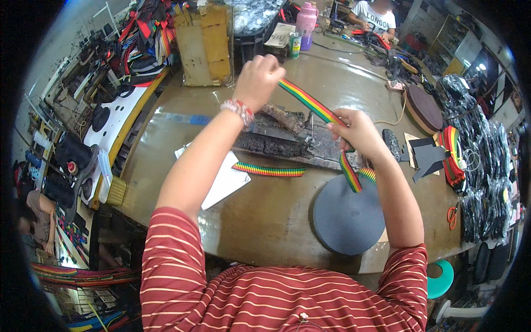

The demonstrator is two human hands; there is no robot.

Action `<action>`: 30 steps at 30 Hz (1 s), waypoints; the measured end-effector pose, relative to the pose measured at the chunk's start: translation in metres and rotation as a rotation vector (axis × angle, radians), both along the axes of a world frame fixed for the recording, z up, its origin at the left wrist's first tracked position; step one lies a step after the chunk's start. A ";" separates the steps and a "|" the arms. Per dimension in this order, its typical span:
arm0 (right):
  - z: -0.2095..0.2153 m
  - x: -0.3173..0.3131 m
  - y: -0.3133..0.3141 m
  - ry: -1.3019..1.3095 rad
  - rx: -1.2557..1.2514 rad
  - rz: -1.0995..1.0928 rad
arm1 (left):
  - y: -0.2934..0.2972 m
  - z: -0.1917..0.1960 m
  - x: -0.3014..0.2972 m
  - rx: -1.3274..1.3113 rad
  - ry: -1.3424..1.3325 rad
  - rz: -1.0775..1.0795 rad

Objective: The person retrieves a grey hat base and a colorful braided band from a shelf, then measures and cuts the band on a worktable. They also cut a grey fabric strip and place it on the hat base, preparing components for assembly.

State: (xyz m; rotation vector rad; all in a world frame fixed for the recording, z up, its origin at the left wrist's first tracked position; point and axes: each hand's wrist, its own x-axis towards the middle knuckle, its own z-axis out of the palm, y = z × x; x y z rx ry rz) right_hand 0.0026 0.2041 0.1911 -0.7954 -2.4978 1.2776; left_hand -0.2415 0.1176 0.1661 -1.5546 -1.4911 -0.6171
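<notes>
A red, yellow and green striped webbing strap stretches taut between my hands above the table. My left hand, raised toward the far side, is closed on one end. Nearer and to the right, my right hand pinches the strap between thumb and fingers. From there a tail hangs down to a round dark grey roll, beside another striped piece partly hidden by my forearm. A short striped strip lies on the table near a white sheet. Behind it sits a worn, blackened block.
Striped straps, black flat pieces and orange-handled scissors lie at the right. A maroon roll and plastic-wrapped bundles stand beyond. A pink bottle and a can are at the back. Other people sit far right and left.
</notes>
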 end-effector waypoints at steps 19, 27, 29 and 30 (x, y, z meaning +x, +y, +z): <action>-0.038 0.030 0.009 -0.140 0.277 -0.153 | 0.000 -0.092 0.042 -0.643 -0.051 0.488; -0.084 0.040 0.007 -0.174 0.045 -0.231 | 0.006 -0.077 0.030 -0.735 -0.111 0.303; -0.093 0.040 0.006 -0.169 0.016 -0.247 | 0.004 -0.074 0.026 -0.752 -0.156 0.243; -0.095 0.040 0.007 -0.182 0.015 -0.253 | 0.003 -0.073 0.025 -0.742 -0.166 0.237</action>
